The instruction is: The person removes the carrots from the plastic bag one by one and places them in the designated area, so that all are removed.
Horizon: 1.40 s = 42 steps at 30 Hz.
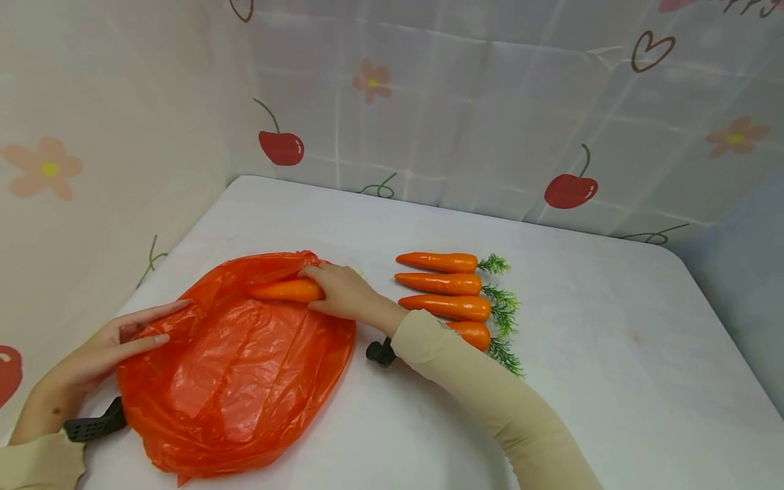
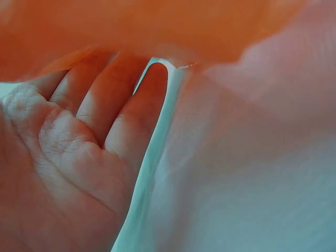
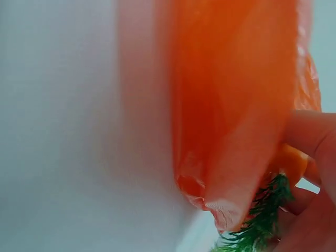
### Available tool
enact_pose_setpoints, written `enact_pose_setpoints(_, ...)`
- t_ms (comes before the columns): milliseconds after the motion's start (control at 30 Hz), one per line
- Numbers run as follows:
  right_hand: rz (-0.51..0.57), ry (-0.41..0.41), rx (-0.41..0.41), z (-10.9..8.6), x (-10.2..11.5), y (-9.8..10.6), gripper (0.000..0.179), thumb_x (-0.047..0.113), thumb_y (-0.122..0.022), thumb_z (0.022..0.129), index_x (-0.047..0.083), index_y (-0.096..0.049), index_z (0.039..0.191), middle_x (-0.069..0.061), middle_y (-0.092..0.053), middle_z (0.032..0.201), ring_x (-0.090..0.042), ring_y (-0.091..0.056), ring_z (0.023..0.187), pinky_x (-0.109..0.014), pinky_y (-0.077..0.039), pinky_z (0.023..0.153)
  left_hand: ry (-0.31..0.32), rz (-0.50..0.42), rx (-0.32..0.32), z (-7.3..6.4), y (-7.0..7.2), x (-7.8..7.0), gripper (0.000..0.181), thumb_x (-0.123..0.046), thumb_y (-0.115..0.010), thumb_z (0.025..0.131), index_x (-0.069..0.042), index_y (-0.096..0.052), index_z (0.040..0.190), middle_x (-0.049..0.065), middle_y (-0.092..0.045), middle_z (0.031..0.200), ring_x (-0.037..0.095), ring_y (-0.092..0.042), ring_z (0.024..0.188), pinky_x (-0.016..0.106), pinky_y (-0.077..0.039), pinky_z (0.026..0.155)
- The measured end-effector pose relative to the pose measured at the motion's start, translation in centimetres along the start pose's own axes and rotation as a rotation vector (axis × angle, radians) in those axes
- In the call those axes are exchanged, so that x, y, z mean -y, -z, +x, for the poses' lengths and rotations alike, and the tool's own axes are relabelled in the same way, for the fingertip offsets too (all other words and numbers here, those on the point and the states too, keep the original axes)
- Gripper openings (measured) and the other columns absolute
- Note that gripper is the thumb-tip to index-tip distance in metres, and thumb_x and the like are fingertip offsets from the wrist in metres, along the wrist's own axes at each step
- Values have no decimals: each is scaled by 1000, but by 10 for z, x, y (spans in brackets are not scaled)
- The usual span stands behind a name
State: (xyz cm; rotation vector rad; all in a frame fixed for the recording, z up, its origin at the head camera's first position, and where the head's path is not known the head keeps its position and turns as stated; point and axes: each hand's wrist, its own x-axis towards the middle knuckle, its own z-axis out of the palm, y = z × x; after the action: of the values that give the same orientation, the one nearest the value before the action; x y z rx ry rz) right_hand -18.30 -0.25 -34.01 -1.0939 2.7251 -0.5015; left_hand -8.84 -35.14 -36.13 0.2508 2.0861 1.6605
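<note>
A thin orange-red plastic bag [image 1: 245, 381] lies spread on the white table. My left hand [image 1: 119, 344] holds the bag's left edge, thumb and fingers apart along the film. In the left wrist view the fingertips of the left hand [image 2: 100, 121] pass behind the orange film. My right hand [image 1: 346, 291] grips a carrot [image 1: 290, 291] by its thick end, the tip pointing left over the upper part of the bag. Green leaves [image 3: 265, 215] of this carrot show beside the palm of the right hand [image 3: 315, 173] in the right wrist view.
Several more carrots [image 1: 450, 306] with green leafy tops lie in a row right of the bag. The right sleeve [image 1: 490, 388] partly covers the nearest one. Behind the table hangs a curtain [image 1: 453, 122] printed with cherries and flowers.
</note>
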Motion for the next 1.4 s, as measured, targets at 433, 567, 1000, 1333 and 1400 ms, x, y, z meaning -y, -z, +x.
enact_pose_setpoints(433,234,-47,-42,-29,-5,22,49,30,-64,81,17,-48,125,3,-51,116,-9,-46,95,-20,-42,84,36,-12,7,1,-1,-1,47,-9,-39,95,-18,-29,140,-20,-46,127,15,-56,101,43,-49,74)
enact_pose_setpoints(567,280,-55,-75,-39,-8,25,48,30,-64,81,17,-49,125,3,-52,117,-9,-47,95,-20,-43,83,25,-11,12,1,-1,0,47,-8,-38,95,-17,-28,140,-19,-45,127,15,-56,101,43,-50,74)
enact_pose_setpoints(1000,349,-46,-171,-82,-9,38,47,32,-65,80,19,-50,123,9,-53,105,-8,-46,84,-26,-47,72,37,-10,2,1,0,-1,47,-9,-39,94,-17,-29,140,-19,-46,126,17,-58,100,45,-49,73)
enact_pose_setpoints(1333,346,-43,-277,-114,-8,49,45,27,-67,79,20,-52,121,11,-53,107,-4,-47,80,-24,-46,65,10,-16,15,1,-1,-1,47,-6,-38,94,-16,-28,140,-19,-47,126,19,-59,97,45,-49,72)
enact_pose_setpoints(1400,352,-40,-300,-120,-8,51,44,26,-67,79,21,-52,120,11,-53,108,-3,-47,80,-24,-46,65,24,-5,8,1,-1,-1,47,-8,-39,94,-17,-29,140,-20,-46,126,18,-58,97,43,-50,72)
